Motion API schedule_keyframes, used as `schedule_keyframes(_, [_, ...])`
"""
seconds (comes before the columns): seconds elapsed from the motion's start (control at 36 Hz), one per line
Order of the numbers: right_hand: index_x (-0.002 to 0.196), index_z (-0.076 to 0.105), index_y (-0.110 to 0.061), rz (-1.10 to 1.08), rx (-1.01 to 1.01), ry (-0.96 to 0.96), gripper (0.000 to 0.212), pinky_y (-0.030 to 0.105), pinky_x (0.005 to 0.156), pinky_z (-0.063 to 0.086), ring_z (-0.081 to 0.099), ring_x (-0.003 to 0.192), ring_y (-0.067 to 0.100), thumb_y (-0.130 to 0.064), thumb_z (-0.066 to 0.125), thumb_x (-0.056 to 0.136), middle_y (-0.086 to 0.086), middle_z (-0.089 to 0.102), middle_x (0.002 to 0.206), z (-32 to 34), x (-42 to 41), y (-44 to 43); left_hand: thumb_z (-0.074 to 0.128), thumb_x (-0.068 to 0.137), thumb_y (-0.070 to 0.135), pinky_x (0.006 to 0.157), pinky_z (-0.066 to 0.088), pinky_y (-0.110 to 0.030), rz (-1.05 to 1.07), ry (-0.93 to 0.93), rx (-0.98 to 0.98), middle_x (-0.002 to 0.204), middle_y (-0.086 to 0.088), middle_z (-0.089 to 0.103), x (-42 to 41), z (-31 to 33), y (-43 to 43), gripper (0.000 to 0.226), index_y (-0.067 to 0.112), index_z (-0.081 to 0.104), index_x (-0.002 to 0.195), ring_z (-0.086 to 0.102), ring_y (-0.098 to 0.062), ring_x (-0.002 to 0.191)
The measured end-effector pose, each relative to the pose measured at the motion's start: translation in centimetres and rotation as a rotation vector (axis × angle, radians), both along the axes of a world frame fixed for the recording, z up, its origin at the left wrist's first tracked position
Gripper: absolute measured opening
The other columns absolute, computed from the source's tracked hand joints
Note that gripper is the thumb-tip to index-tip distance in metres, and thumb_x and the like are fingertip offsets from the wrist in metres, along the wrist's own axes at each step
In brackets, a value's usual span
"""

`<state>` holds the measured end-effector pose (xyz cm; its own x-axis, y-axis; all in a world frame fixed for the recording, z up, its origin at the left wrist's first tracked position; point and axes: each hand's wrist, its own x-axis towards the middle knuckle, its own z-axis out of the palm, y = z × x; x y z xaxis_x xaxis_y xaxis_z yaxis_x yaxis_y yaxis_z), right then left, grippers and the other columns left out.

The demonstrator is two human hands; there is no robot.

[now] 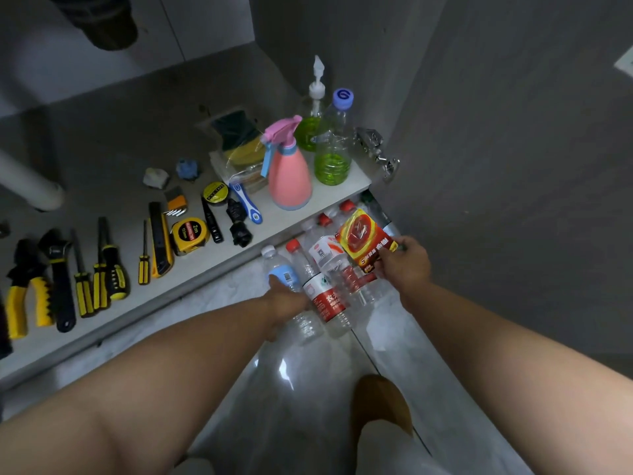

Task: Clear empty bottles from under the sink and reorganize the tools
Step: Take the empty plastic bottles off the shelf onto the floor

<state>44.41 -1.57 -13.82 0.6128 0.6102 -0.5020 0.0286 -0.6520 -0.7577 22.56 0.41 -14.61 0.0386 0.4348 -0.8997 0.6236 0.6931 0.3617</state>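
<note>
Several empty clear plastic bottles lie side by side on the tiled floor just in front of the cabinet base. My left hand (286, 298) grips a blue-labelled bottle (284, 272) with a white cap. Beside it lies a red-labelled bottle (325, 299) with a red cap. My right hand (406, 264) pinches a red and yellow blister pack (364, 236) above the bottles. On the white cabinet floor (191, 265) tools lie in a row: yellow pliers (27, 296), a black wrench (61, 289), screwdrivers (113, 272), a utility knife (160, 241), a tape measure (189, 234).
A pink spray bottle (289, 169), a green soap pump (311, 121) and a bottle of green liquid (334, 149) stand at the shelf's right end. A bag of sponges (239, 149) sits behind them. The grey cabinet door (496, 149) stands open on the right. A white pipe (30, 183) is at left.
</note>
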Motion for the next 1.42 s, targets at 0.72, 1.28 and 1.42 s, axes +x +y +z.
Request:
schedule_keyframes(0.72, [0.126,0.05,-0.019,0.315,0.078,-0.472,0.038,0.029,0.086,0.051,0.063,0.1,0.021,-0.018,0.067,0.093,0.005,0.036,0.137,0.8,-1.7,-1.0,0.059,0.092,0.019,0.095,0.055,-0.045,-0.153,-0.093,0.187,0.124,-0.012,0.056,0.3,-1.3,0.5,0.084,0.033,0.01,0.159,0.065,-0.031,0.109])
schedule_keyframes(1.28, [0.114,0.059,-0.024,1.461,-0.004,-0.712,0.025,0.037,0.08,0.052,0.06,0.102,0.028,-0.019,0.054,0.09,0.002,0.049,0.121,6.1,-7.7,1.3,0.058,0.094,0.025,0.1,0.05,-0.04,-0.823,0.23,0.542,0.145,-0.003,0.032,-9.6,5.6,2.0,0.055,0.026,0.041,0.147,0.057,-0.028,0.117])
schedule_keyframes(1.42, [0.13,0.055,-0.021,1.804,-0.204,-0.795,0.037,0.03,0.09,0.045,0.054,0.119,0.028,-0.026,0.056,0.094,0.007,0.049,0.133,9.5,-12.6,3.9,0.058,0.096,0.026,0.102,0.049,-0.045,-0.764,0.331,0.588,0.139,-0.006,0.037,-15.6,10.4,1.9,0.047,0.025,0.047,0.141,0.054,-0.031,0.12])
